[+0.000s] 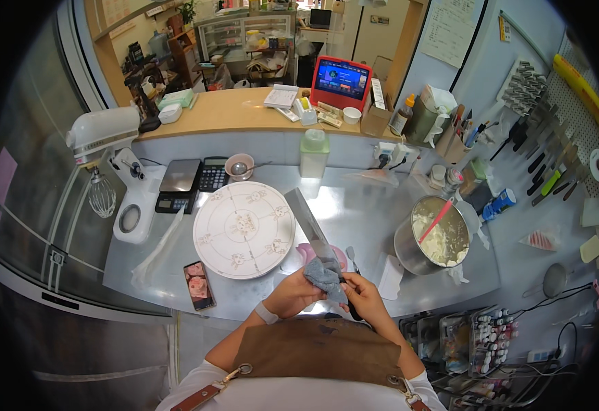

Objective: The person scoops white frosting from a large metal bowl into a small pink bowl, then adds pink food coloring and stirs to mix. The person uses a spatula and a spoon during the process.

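Head view; clock centred on the hands.

Hands: left hand (292, 294), fingers pinching a grey-blue folded cloth (323, 275) against the blade near the handle; whether the cloth wraps it fully cannot be told. Right hand (368, 299), fingers closed on the black handle of a long, straight metal-bladed knife (305, 218). Knife directly before the body, tip toward eleven o'clock.

Containers: deep, round silver metal pot (414, 256), two o'clock, holding pale, lumpy cream (434, 241) and a pinkish-red spatula (437, 219). Small pink round bowl (229, 162), eleven o'clock, with a grey item inside, too small to tell; a spoon handle crosses its rim. Square, pale-green lidded canister (314, 156), twelve o'clock; contents unclear.

Edges and room: white round turntable (244, 248) printed with rabbits, ten o'clock, its right rim just beside the blade in view. Black rectangular phone (198, 284), nine o'clock, near the front edge of the silver metal worktop (361, 222). Bare metal shows at one o'clock, between canister and pot.
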The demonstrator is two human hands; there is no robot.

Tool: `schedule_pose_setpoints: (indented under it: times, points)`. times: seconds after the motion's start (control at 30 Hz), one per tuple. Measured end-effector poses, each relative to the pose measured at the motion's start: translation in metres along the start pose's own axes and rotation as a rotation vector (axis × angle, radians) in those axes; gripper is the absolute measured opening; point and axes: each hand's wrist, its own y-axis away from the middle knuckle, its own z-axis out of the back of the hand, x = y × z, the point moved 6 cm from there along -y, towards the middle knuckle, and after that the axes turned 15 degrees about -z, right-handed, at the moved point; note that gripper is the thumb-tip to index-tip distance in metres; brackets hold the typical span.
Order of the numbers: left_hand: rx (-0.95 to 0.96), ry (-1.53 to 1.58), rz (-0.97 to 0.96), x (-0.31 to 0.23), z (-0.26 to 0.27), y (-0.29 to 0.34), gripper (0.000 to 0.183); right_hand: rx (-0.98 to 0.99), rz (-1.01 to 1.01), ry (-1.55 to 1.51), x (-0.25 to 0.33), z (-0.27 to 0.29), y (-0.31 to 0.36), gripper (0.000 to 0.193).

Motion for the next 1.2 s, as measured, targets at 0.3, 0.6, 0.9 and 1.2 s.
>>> schedule_pose_setpoints:
  times: [0.3, 0.6, 0.9, 1.2]
  points:
    - [-0.214, -0.716, -0.186, -0.016, 0.01, -0.012, 0.041, -0.243, 0.078, 0.604, 0.014, -0.017, 0.003, 0.014]
    - [-0.454, -0.428, -0.598, -0.122, 0.036, -0.035, 0.038, -0.157, 0.063, 0.438, 0.025, -0.02, 0.009, 0.03]
    - [-0.493, -0.422, -0.814, -0.234, 0.07, 0.011, 0.02, -0.111, -0.028, 0.124, 0.016, -0.01, 0.011, 0.025]
    - [-0.255, -0.822, 0.018, -0.088, 0.113, 0.078, 0.042, -0.247, 0.067, -0.102, 0.006, 0.03, 0.011, 0.022]
